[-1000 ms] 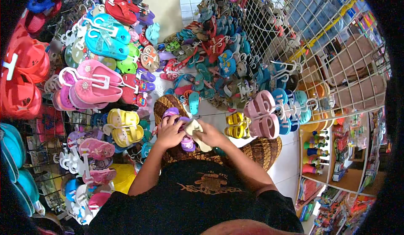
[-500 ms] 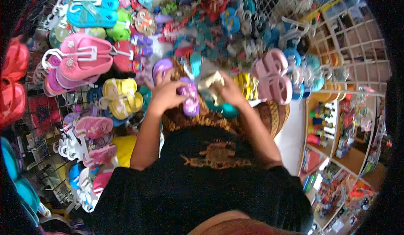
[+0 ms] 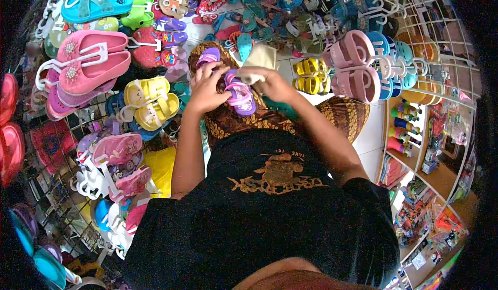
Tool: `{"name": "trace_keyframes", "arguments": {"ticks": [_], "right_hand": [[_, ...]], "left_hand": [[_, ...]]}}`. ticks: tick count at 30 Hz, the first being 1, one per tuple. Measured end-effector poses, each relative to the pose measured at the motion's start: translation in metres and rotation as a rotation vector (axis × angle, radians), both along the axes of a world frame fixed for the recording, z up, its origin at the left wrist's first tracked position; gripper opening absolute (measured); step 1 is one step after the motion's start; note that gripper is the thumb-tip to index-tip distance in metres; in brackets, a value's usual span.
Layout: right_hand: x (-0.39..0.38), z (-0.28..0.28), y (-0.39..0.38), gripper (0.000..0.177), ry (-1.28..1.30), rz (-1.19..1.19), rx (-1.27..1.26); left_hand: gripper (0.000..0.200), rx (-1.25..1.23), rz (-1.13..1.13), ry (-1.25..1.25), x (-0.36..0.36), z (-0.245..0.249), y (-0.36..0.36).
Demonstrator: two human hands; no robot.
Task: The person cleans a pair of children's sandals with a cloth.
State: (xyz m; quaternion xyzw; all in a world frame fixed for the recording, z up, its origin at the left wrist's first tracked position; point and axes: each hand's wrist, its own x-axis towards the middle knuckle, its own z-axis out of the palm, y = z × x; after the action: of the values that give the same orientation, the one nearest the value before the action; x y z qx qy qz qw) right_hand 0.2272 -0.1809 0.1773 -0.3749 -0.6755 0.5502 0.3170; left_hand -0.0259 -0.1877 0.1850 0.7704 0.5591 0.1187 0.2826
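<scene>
Dozens of bright sandals hang on wire racks (image 3: 447, 36) all around. The black shirt (image 3: 270, 212) bears gold lettering, upside down and unreadable. A purple sandal (image 3: 239, 97) lies between both hands, its long axis pointing away. The left hand (image 3: 206, 88) curls around its side, and the right hand (image 3: 271, 82) pinches a beige cloth (image 3: 260, 56) at its far end.

A small purple sandal (image 3: 239, 95), straps up, has a crumpled beige cloth (image 3: 259, 59) against its top.
</scene>
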Motion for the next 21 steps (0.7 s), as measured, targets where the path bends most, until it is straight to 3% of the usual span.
{"name": "trace_keyframes", "arguments": {"ticks": [1,2,4,7,8,10,13,15,16,17,18,20,21], "right_hand": [[0.005,-0.011,0.014,0.062,-0.133,-0.013,0.135],[0.012,-0.02,0.018,0.059,-0.254,-0.058,0.095],[0.006,0.007,0.019,0.06,-0.119,-0.176,0.143],[-0.014,0.008,0.006,0.062,0.023,-0.086,0.123],[-0.015,0.008,0.006,0.063,-0.037,0.063,0.312],[-0.009,-0.014,0.005,0.059,-0.019,0.003,0.298],[0.021,-0.041,0.015,0.054,-0.441,-0.067,0.011],[0.03,-0.044,0.012,0.049,-0.409,-0.233,-0.257],[0.034,-0.044,0.009,0.047,-0.388,-0.313,-0.397],[0.042,-0.053,0.004,0.043,-0.139,-0.303,-0.407],[0.038,-0.009,-0.001,0.044,0.043,-0.297,-0.595],[0.047,-0.015,-0.012,0.048,0.133,-0.175,-0.627],[0.052,-0.012,-0.016,0.055,0.174,0.002,-0.657]], "left_hand": [[0.076,-0.01,-0.004,0.052,0.003,0.006,-0.002],[0.073,-0.022,-0.009,0.104,0.005,0.009,-0.003],[0.067,-0.013,0.012,0.098,0.006,0.01,-0.005],[0.068,0.015,0.005,0.126,0.003,0.001,-0.005],[0.068,0.007,0.002,0.123,0.002,-0.002,-0.004],[0.067,-0.006,-0.007,0.113,0.003,-0.003,-0.002],[0.065,-0.033,0.027,0.109,0.007,0.001,0.0],[0.066,-0.021,0.053,0.134,0.011,0.004,-0.001],[0.067,-0.02,0.066,0.149,0.015,0.006,-0.004],[0.069,0.022,0.088,0.183,0.019,0.008,-0.006],[0.068,0.023,0.119,0.218,0.025,0.009,-0.007],[0.066,0.031,0.18,0.283,0.035,0.012,-0.006],[0.056,0.08,0.177,0.3,0.032,-0.002,-0.005]]}}
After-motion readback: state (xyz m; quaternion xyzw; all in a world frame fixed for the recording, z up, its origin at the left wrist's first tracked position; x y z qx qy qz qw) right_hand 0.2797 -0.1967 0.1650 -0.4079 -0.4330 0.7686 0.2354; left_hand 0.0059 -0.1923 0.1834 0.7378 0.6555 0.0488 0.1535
